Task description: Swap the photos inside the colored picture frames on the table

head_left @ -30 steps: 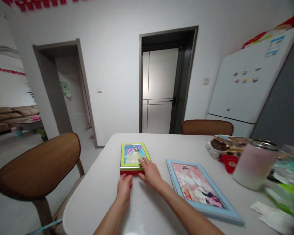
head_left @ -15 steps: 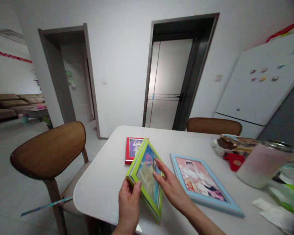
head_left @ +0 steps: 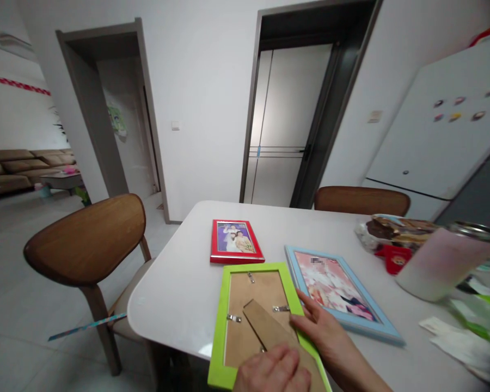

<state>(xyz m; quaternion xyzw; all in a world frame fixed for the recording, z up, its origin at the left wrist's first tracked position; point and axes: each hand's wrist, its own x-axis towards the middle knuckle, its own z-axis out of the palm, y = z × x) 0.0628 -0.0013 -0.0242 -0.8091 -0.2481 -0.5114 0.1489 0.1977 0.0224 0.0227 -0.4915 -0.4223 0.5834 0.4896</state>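
Note:
A green picture frame (head_left: 217, 321) shows its brown backing, metal clips and stand, tilted over the table's near edge. My left hand (head_left: 273, 370) lies across the lower part of the stand, its fingers bent together over it. On the frame's right edge is my right hand (head_left: 326, 332), gripping it between thumb and fingers. A red picture frame (head_left: 237, 258) lies face up on the table just beyond the green one. To the right, a light blue picture frame (head_left: 375, 331) also lies face up, partly behind my right hand.
The white table (head_left: 175, 283) has a pink and white jar (head_left: 441, 267), a red item (head_left: 397, 260), packaged food (head_left: 404, 231) and white tissues (head_left: 459, 343) on its right side. Wooden chairs stand at the left (head_left: 87, 239) and far side (head_left: 361, 200).
The green frame has been turned from its picture side to its backing and moved nearer. My left hand has shifted right onto the stand; my right hand now grips the right edge.

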